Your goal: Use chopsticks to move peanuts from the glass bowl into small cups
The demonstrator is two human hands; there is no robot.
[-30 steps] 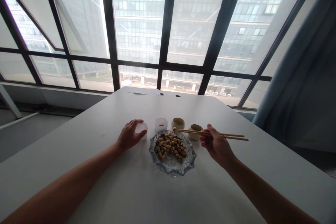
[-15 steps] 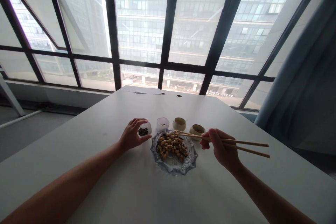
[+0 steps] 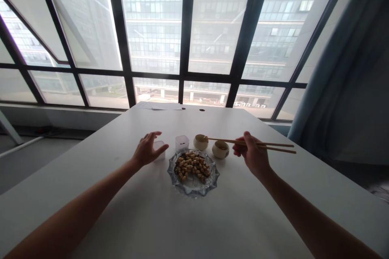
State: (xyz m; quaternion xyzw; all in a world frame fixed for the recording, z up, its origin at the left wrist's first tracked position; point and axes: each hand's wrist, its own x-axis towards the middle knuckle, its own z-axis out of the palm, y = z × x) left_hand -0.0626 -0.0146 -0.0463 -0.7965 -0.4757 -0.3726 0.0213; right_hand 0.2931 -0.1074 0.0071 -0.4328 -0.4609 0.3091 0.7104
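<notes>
My left hand (image 3: 148,149) has its thumb and fingers spread apart around a small clear plastic cup (image 3: 160,151), partly hidden behind the thumb. In my right hand (image 3: 253,154) is a pair of wooden chopsticks (image 3: 278,145). Their tips reach left to the rim of a cream round cup (image 3: 201,144). A second cream cup (image 3: 220,151) with a dark mark stands to its right, nearer my right hand. Left of both is another clear plastic cup (image 3: 182,144) with a few dark bits inside. In front sits a scalloped glass dish (image 3: 194,189) heaped with peanuts (image 3: 191,163) and darker pieces.
All of this stands on a white table (image 3: 194,230). White paper (image 3: 158,106) lies at its far edge, near two dark round holes. Large framed windows rise behind, and a blue-grey curtain (image 3: 328,60) hangs at the right.
The chopstick tips have gone from over the glass dish to the left cream cup. My left fingers have spread, and the cup beside them, tilted towards me before, now looks upright. The view shifted slightly.
</notes>
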